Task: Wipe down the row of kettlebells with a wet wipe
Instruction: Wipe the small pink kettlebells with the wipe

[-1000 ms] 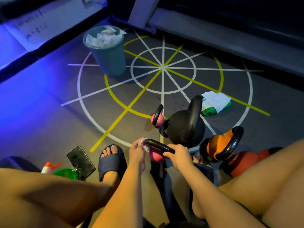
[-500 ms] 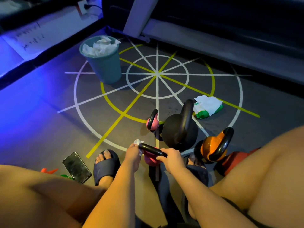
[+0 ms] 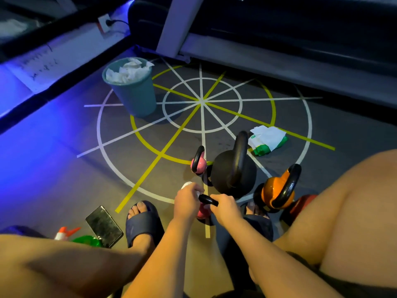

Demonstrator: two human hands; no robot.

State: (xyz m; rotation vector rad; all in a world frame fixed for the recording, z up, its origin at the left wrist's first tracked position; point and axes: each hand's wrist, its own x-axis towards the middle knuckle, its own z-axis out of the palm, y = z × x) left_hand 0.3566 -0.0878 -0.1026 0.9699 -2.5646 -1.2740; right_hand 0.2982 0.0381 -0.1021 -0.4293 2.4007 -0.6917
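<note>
Five kettlebells: clustered on the floor markings, from lower centre to centre right of the frame.
Near pink bell (image 3: 202, 213): lower centre, between the two feet. Both hands hide most of it; only a pink sliver and a short stretch of black handle show.
Left hand (image 3: 187, 203): fingers curled round a wipe (image 3: 186, 185) at the left end of that handle. Only a white corner of the wipe shows above the knuckles.
Right hand (image 3: 226, 208): wrapped round the right end of the same handle, fingertips tucked under and hidden.
Far pink bell (image 3: 198, 164): just above the hands, tight against the black bell; whether they touch is unclear.
Black bell (image 3: 233, 172): centre, the largest, handle upright and seen edge-on.
Orange bell (image 3: 277, 188): right of the black one, glossy, with a black handle.
Red bell (image 3: 299, 208): lower right, mostly hidden behind the right thigh, handle out of sight.
Wipe pack (image 3: 268, 140): white and green, centre right, lying flat; print unreadable.
Bin (image 3: 137, 97): upper left of centre, full of crumpled white sheets.
Phone (image 3: 104, 226): lower left, dark screen up, beside the left sandal (image 3: 142, 221).
Spray bottle (image 3: 83, 239): lower left, green with an orange and white nozzle, largely hidden by the left thigh and the phone.
Right sandal (image 3: 258, 225): mostly covered by the right forearm.
</note>
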